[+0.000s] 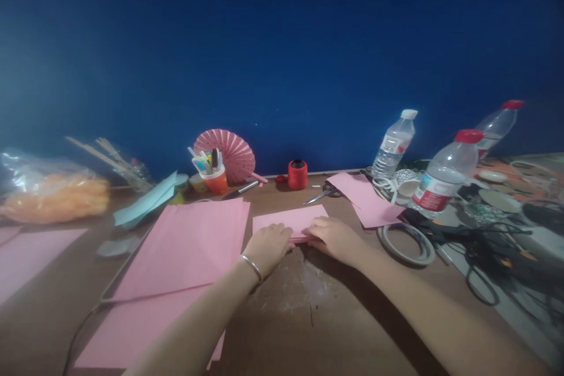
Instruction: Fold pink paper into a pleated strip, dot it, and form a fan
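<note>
A small pink paper (286, 218) with a folded near edge lies on the brown table (282, 329). My left hand (269, 245), with a silver bangle at the wrist, has its fingers closed on the left part of that folded edge. At the right part of the same edge, my right hand (333, 238) grips the paper with bent fingers. The thumbs are mostly hidden under the hands. Large pink sheets (185, 247) are stacked just left of my left arm.
Behind stand a red thread spool (298, 175), a pen cup (215, 178) and a pink paper fan (227, 153). Scissors (325, 194), pink scraps (370, 202), a tape roll (406, 244), bottles (445, 176) and cables sit right. A bag of orange material (57, 194) is far left.
</note>
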### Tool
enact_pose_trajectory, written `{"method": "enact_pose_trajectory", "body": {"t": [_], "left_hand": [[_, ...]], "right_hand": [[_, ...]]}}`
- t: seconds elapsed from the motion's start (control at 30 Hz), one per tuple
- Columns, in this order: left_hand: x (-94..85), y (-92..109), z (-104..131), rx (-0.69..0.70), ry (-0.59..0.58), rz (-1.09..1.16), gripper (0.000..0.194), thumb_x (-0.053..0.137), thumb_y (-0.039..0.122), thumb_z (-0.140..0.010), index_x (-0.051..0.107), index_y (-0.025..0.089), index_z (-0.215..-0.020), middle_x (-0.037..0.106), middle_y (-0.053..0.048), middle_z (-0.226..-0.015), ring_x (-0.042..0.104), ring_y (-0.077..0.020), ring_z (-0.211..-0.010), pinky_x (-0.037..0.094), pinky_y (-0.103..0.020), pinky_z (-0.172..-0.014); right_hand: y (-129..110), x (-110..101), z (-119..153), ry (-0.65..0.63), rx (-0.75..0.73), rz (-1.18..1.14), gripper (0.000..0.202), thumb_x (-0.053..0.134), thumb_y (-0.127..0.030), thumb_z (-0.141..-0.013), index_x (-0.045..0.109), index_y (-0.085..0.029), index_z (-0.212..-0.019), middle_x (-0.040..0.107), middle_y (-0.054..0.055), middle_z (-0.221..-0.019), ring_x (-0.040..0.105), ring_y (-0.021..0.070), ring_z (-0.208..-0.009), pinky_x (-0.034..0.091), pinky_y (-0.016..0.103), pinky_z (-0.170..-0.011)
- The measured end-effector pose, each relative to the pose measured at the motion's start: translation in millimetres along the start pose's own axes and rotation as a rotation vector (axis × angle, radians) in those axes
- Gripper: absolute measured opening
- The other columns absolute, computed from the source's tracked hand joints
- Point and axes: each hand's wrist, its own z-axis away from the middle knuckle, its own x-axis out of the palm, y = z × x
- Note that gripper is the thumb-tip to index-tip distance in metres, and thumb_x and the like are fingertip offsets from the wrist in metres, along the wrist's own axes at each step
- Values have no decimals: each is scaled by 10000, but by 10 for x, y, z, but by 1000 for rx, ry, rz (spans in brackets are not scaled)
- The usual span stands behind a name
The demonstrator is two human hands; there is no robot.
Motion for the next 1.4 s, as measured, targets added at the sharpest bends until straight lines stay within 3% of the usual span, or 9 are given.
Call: {"method": "enact_pose_trajectory", "body": {"t": [0.27, 0.43, 0.63, 0.83, 1.1, 1.4], "left_hand": [[-45, 21, 19, -25, -46, 38, 261, 411, 352, -851, 472, 190, -1046, 569, -67, -956, 532, -218, -872, 402, -323, -712], [-62, 60, 10, 29, 9, -11, 252, 318, 324, -889, 510, 172, -950, 560, -67, -904, 517, -217, -859, 386, -333, -721], [-25, 72, -19, 76, 30, 25, 237, 317, 256, -892, 511, 179, -1003, 554, -62, -900, 509, -202, -856, 390, -319, -721], [-109, 40, -10, 29, -25, 7, 217, 339, 210, -872, 552, 170, -871, 563, -61, -840, 524, -198, -818, 392, -318, -710], [-133, 63, -11, 26, -60, 19, 299, 363, 420, -854, 542, 183, -898, 590, -60, -880, 544, -211, -813, 394, -312, -687], [-87, 46, -11, 45, -42, -48, 264, 374, 378, -860, 546, 179, -876, 599, -65, -836, 553, -221, -779, 388, -319, -655]], "right_hand": [[27, 61, -10, -10, -25, 18, 268, 396, -321, -879, 618, -220, -991, 579, 46, -799, 508, 161, -778, 351, 260, -674], [36, 75, -33, -21, -27, 53, 259, 401, -299, -879, 633, -203, -941, 583, 50, -786, 509, 163, -785, 345, 265, -687], [-30, 49, -45, 9, -8, -15, 264, 398, -336, -876, 623, -202, -915, 628, 50, -826, 537, 169, -810, 346, 286, -735], [-30, -16, -6, 11, 18, -95, 220, 575, -350, -762, 596, -197, -920, 637, 40, -880, 545, 188, -838, 364, 295, -729], [15, 8, -2, -4, -32, -91, 182, 558, -343, -780, 616, -177, -826, 636, 34, -798, 537, 179, -783, 351, 276, -682], [7, 21, -20, 9, -62, -78, 208, 499, -340, -824, 630, -178, -825, 645, 30, -797, 545, 164, -791, 347, 269, -704]]}}
